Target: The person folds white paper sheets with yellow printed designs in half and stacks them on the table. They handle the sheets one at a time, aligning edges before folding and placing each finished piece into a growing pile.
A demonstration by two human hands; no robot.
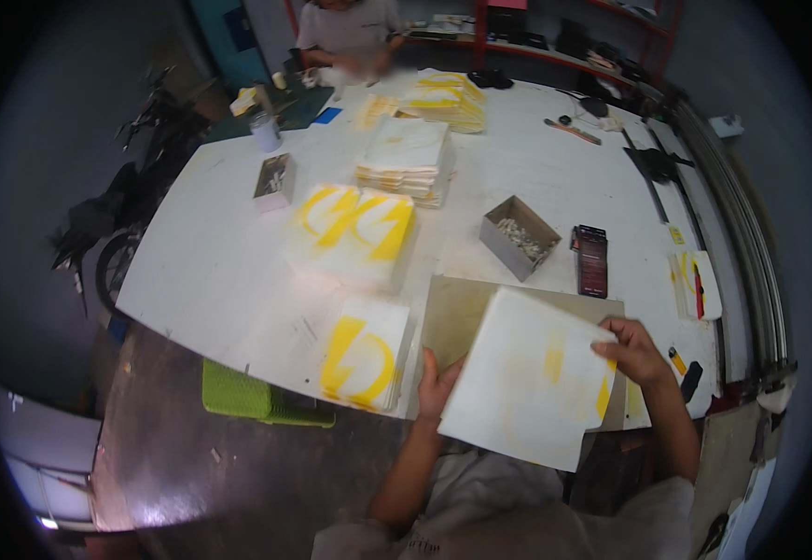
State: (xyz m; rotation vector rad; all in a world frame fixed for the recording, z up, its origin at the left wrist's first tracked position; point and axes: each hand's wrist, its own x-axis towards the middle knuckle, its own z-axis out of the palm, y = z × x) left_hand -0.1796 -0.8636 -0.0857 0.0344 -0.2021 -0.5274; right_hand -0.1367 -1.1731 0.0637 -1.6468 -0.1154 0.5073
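A large white sheet [518,383] with yellow marks, one corner cut out at its lower right, is held tilted over the table's near edge. My right hand [634,353] pinches its upper right edge between thumb and fingers. At the sheet's left edge is my left hand [436,387], its thumb stretched up and apart from the sheet; the other fingers are mostly hidden behind it. Beneath lies a flat grey-beige board [451,303]. Left of my left hand stands a small stack of white sheets with a yellow emblem [359,359].
Printed stacks [354,233] and a plain white stack [406,149] stand farther off. An open box of small pieces [518,238], a phone [591,261], a smaller box [275,182] and a red cutter [700,291] lie around. A green basket [238,390] sits below the edge; another person [350,37] works opposite.
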